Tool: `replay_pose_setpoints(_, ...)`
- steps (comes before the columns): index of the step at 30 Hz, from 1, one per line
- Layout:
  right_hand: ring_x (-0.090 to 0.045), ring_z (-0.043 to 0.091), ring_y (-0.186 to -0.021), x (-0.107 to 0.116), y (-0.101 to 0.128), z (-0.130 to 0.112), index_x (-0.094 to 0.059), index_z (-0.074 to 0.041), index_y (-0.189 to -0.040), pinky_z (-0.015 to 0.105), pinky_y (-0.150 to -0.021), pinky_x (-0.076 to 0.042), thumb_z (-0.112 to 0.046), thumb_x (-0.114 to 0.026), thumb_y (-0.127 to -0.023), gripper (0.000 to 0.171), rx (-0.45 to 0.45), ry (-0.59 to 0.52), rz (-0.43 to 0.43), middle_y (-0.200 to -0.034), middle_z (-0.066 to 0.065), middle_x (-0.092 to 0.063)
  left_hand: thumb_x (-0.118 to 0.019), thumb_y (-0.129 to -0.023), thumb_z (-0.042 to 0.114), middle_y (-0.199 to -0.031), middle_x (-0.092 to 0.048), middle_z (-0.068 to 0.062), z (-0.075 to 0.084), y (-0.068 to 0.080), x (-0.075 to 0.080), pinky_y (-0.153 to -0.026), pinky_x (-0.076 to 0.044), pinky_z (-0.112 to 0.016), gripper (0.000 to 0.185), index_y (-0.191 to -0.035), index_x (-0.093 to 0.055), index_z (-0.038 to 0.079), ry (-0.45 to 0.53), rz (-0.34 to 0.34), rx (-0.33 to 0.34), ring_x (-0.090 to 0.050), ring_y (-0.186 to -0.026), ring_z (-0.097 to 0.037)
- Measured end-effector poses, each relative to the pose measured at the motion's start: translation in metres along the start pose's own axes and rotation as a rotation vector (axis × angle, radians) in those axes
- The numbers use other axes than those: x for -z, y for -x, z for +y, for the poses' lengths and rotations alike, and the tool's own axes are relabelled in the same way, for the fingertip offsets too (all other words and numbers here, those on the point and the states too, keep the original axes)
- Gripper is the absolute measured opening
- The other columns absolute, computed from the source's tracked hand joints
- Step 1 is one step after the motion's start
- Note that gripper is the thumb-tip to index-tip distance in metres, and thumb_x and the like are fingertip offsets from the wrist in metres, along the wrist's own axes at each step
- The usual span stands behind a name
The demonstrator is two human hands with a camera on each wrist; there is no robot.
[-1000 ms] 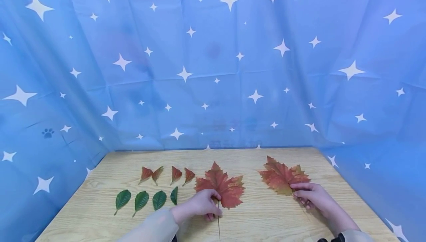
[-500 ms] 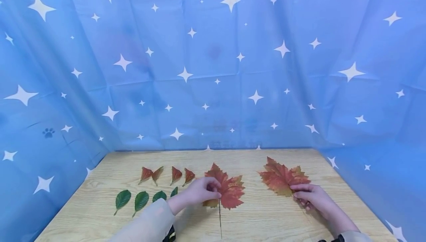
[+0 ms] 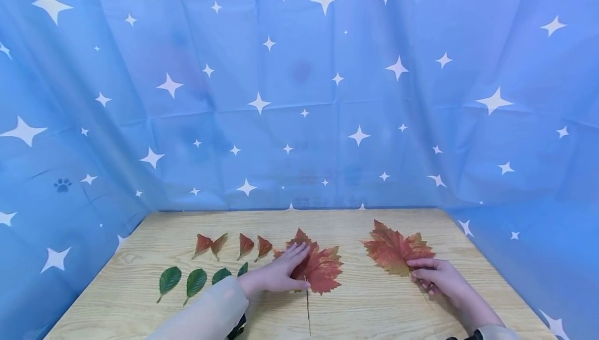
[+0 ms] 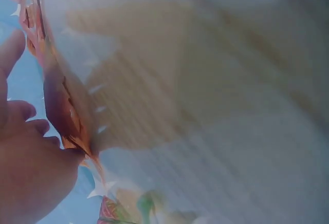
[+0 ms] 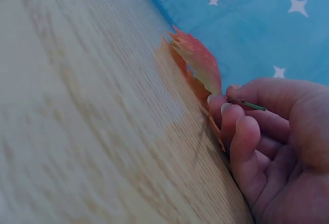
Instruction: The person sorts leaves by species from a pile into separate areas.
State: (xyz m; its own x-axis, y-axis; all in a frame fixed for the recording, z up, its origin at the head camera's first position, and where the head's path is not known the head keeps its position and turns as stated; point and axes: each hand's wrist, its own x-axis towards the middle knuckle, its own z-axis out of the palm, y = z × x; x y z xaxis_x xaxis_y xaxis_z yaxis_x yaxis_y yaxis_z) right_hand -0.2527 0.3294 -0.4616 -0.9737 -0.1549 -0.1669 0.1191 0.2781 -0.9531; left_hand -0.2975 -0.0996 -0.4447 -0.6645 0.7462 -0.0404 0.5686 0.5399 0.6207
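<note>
A red-orange maple leaf point(image 3: 325, 270) with a thin dark stem point(image 3: 308, 314) lies near the middle of the table. Over its left part my left hand point(image 3: 276, 273) is spread with straight fingers, the thumb close to the stem's top. In the left wrist view the same hand point(image 4: 31, 167) is right against the leaf point(image 4: 64, 108), seen edge-on. Farther right is a second maple leaf point(image 3: 390, 246). My right hand point(image 3: 442, 280) pinches its short stem between thumb and forefinger; the green stem end point(image 5: 254, 106) pokes out in the right wrist view.
Several small folded red leaves point(image 3: 245, 245) form a row at the back left of the wooden table point(image 3: 374, 314). Before them lie several green leaves point(image 3: 196, 280), some partly behind the left sleeve point(image 3: 210, 303). A blue star-print curtain point(image 3: 299, 121) encloses the table's back and sides.
My left hand first gripped near the middle leaf's stem, then lifted slightly, and now its fingers have straightened out over the leaf. The right hand and its leaf have stayed put.
</note>
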Motion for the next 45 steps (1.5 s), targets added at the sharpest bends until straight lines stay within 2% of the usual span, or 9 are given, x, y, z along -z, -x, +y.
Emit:
replay_pose_setpoints(7,-0.052,0.008,-0.061,0.001,0.0,-0.001,-0.047,0.014,-0.133,0.022,-0.051,-0.046,-0.011,-0.062,-0.092,0.05,0.0,-0.015,-0.01,-0.086,0.006,-0.069,-0.061,-0.094,0.042,-0.161,-0.004,-0.015,-0.005,-0.004,-0.003,-0.112,-0.013,-0.057,0.086,-0.156,-0.012,0.006,-0.052,-0.06,0.062,0.001,-0.146,-0.034)
replay_pose_setpoints(14,-0.052,0.007,-0.061,0.003,-0.001,0.0,-0.047,0.015,-0.133,0.022,-0.051,-0.045,-0.01,-0.062,-0.092,0.05,0.002,-0.025,-0.028,-0.088,0.007,-0.07,-0.056,-0.094,0.051,-0.16,-0.005,-0.017,-0.006,-0.007,-0.005,-0.113,-0.013,-0.055,0.088,-0.155,-0.014,0.005,-0.156,-0.105,0.081,-0.002,-0.146,-0.035)
replay_pose_setpoints(20,-0.054,0.009,-0.062,0.004,-0.002,0.0,-0.043,0.017,-0.134,0.023,-0.051,-0.047,-0.01,-0.061,-0.093,0.052,0.034,-0.001,-0.044,-0.091,0.009,-0.07,-0.053,-0.092,0.06,-0.162,0.002,-0.005,-0.012,-0.016,-0.006,-0.114,-0.007,-0.052,0.091,-0.157,-0.008,0.016,-0.156,-0.168,0.159,0.004,-0.147,-0.023)
replay_pose_setpoints(24,-0.054,0.01,-0.061,0.003,-0.001,-0.001,-0.042,0.017,-0.134,0.024,-0.051,-0.047,-0.01,-0.061,-0.093,0.052,0.042,0.025,-0.033,-0.091,0.01,-0.07,-0.049,-0.09,0.066,-0.162,0.005,0.0,-0.02,-0.025,-0.01,-0.115,-0.006,-0.052,0.092,-0.157,-0.004,0.021,-0.211,-0.211,0.19,0.006,-0.147,-0.02)
replay_pose_setpoints(33,-0.052,0.008,-0.057,-0.006,0.001,-0.012,-0.042,0.018,-0.134,0.025,-0.051,-0.048,-0.008,-0.061,-0.092,0.053,0.092,0.062,0.01,-0.091,0.013,-0.069,-0.051,-0.087,0.069,-0.162,0.004,0.0,-0.03,-0.031,-0.016,-0.115,-0.004,-0.05,0.097,-0.158,-0.007,0.02,-0.236,-0.216,0.22,0.006,-0.147,-0.02)
replay_pose_setpoints(40,-0.048,0.009,-0.056,-0.007,0.004,-0.028,-0.041,0.017,-0.136,0.026,-0.051,-0.045,-0.009,-0.06,-0.094,0.053,0.103,0.09,0.03,-0.075,0.004,-0.056,-0.051,-0.086,0.07,-0.162,0.004,0.002,-0.031,-0.031,-0.014,-0.115,-0.005,-0.049,0.096,-0.158,-0.007,0.023,-0.208,-0.223,0.234,0.007,-0.147,-0.018)
replay_pose_setpoints(45,-0.05,0.012,-0.061,-0.006,0.013,-0.04,-0.043,0.016,-0.136,0.029,-0.052,-0.048,-0.011,-0.061,-0.094,0.052,0.108,0.131,0.041,-0.076,0.004,-0.054,-0.051,-0.086,0.07,-0.162,0.005,0.002,-0.032,-0.032,-0.015,-0.115,-0.004,-0.049,0.097,-0.158,-0.006,0.023,-0.202,-0.232,0.232,0.008,-0.146,-0.018)
